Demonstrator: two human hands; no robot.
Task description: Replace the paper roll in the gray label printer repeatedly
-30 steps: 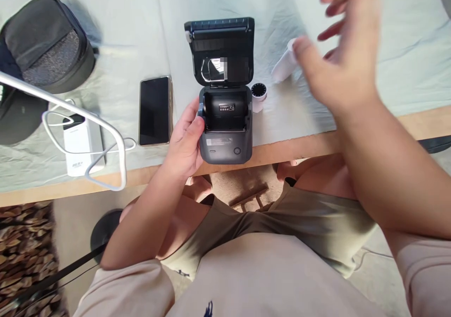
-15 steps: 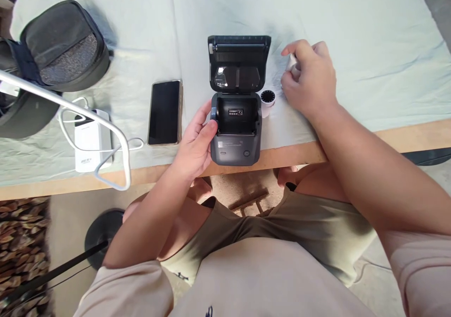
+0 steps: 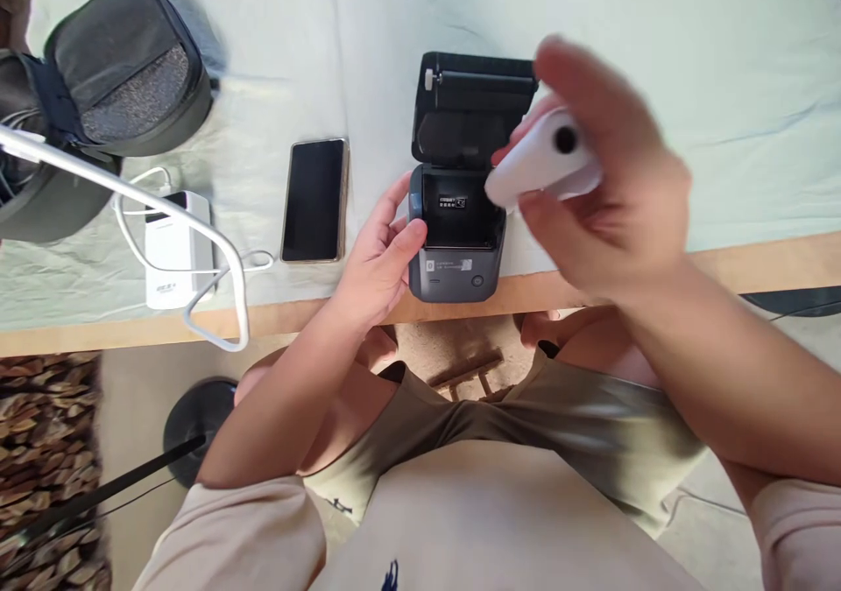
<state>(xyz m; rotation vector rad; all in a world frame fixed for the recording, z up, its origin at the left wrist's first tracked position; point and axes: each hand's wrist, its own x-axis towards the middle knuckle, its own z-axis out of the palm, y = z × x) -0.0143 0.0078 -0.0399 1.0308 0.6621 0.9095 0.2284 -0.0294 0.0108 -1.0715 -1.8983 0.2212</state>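
Note:
A small dark grey label printer stands at the table's front edge with its lid flipped up. The compartment behind its front panel is bare apart from a printed sticker on the inner wall. My left hand grips the printer's left side, thumb resting on the front rim. Over the printer's right side, my blurred right hand holds a white label roll tilted between thumb and fingers. The roll's dark core hole faces up toward me.
A smartphone lies left of the printer. Farther left are a white power bank with a looped cable, a white metal bar and an unzipped black case. The wooden table edge runs close to my knees.
My right hand has swung left from the cloth to the printer, lifting a white roll. The roll that stood beside the printer no longer shows. The printer appears slightly farther right.

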